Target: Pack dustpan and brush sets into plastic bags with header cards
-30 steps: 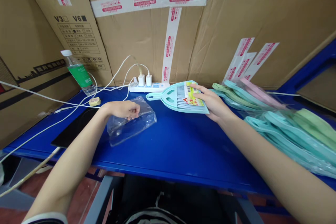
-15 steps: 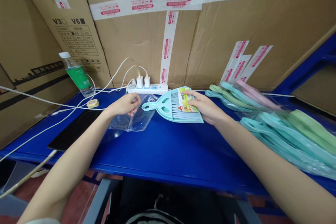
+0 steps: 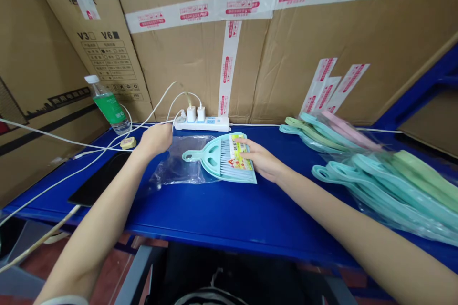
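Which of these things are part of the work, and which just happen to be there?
Probably the work:
- mint dustpan-and-brush set, in the right hand
- clear plastic bag
- bagged dustpans

Apparently just there:
- water bottle
- power strip
- flat black object

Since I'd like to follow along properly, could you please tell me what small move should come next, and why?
I'd probably have the left hand find and part the opening of the clear bag: it is already near the bag's left side, the bag looks flat with no open mouth visible, and the dustpan, held by the right hand, has its handle over it.
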### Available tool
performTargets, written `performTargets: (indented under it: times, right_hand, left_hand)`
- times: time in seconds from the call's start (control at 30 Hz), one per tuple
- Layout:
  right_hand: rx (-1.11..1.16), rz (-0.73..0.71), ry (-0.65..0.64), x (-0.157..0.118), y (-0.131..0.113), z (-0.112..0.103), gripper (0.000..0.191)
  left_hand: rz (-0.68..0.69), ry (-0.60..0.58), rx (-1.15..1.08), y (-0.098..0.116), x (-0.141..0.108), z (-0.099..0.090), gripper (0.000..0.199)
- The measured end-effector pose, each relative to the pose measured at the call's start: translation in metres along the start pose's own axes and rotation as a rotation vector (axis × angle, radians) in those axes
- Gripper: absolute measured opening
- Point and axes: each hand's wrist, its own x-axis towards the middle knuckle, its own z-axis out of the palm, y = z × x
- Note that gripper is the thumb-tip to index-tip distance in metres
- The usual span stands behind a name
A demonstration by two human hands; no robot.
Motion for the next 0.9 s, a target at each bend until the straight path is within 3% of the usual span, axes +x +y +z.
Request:
performTargets:
  times: [0.1, 0.17, 0.27, 0.4, 0.57, 0.9]
  right_hand:
    - [0.008, 0.004, 0.0, -0.002, -0.002, 0.001, 0.05]
    - [0.012, 0.002, -0.004, -0.003, -0.003, 0.002, 0.049]
    - [0.017, -0.007, -0.014, -0.005, -0.005, 0.003, 0.047]
    - [0.018, -0.016, -0.041, -0.005, -0.004, 0.001, 0.045]
    - [0.008, -0.015, -0.055, -0.003, 0.0, -0.001, 0.049]
    - [-0.013, -0.036, -0.143, 0.001, 0.006, -0.001, 0.059]
  left_hand:
    - [-0.082, -0.198, 0.025, -0.01, 0.005, 0.0, 0.017]
    - [-0.065, -0.318, -0.028, -0.009, 0.006, 0.004, 0.018]
    - [0.006, -0.4, -0.136, 0.0, 0.004, 0.009, 0.025]
    - [0.112, -0.441, -0.287, 0.006, 0.0, 0.01, 0.025]
    - [0.208, -0.536, -0.512, -0.005, 0.006, 0.013, 0.017]
    - [0.276, -0.42, -0.25, -0.006, 0.009, 0.021, 0.02]
